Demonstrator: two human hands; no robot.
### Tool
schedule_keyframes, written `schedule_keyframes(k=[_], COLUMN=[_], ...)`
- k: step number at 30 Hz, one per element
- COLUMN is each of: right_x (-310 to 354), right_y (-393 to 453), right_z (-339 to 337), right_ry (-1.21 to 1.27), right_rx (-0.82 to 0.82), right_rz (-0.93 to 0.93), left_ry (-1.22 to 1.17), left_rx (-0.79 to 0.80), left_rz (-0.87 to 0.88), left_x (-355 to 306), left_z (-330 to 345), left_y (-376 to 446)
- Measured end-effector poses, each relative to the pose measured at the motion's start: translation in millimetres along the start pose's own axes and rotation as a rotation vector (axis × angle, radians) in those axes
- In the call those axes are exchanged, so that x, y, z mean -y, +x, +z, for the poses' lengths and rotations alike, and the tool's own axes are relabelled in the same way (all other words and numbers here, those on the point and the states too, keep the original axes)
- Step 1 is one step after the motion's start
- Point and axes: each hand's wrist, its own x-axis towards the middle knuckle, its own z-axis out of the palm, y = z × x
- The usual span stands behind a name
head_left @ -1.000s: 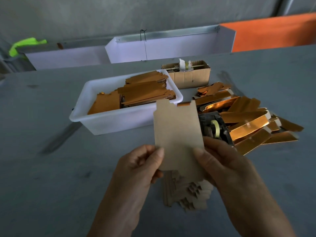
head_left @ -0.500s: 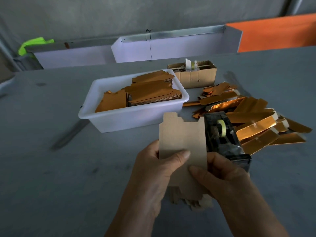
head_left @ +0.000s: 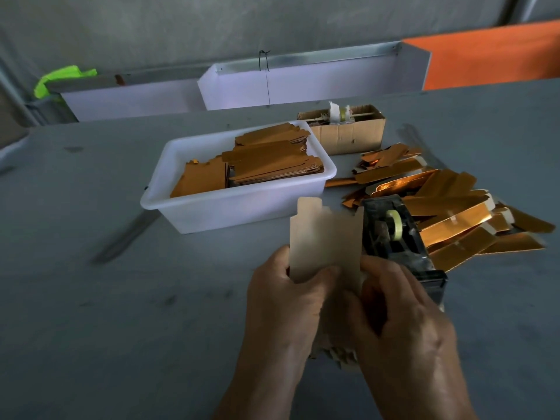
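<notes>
I hold a flat beige card blank (head_left: 325, 237) upright, its plain side facing me. My left hand (head_left: 285, 301) grips its left edge, thumb laid across the front. My right hand (head_left: 400, 316) grips the lower right edge with curled fingers. Under my hands lies a small stack of similar blanks (head_left: 336, 354), mostly hidden. A black tape dispenser (head_left: 397, 237) with a yellowish roll stands just right of the card.
A white plastic tub (head_left: 236, 204) holds stacked gold card pieces. Loose gold folded pieces (head_left: 460, 219) are heaped to the right. A small cardboard box (head_left: 348, 131) stands behind. White trays (head_left: 303, 83) line the grey table's far edge.
Both hands have slid up and closed in on the card, which sits lower in front of me. My view has shifted, so the tub and dispenser appear further right.
</notes>
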Motion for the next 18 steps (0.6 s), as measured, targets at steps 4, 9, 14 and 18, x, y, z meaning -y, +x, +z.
schedule_keyframes(k=[4,9,14,18], right_x=[4,5,8,11], right_y=[-3,-2,4,7], right_z=[1,-9,-14,-14], right_ry=[0.108,0.498,0.592,0.518], right_rx=[0.042,0.287,0.319,0.293], right_rz=[-0.005,0.008,0.087,0.150], left_ry=[0.012,-0.030,-0.010,-0.040], left_rx=[-0.005,0.079,0.250,0.341], left_rz=[0.020,-0.065,-0.053,-0.048], left_x=[0,0,-8,-13], left_z=[3,0,-9,-14], left_y=[-3,-9,-13,-18])
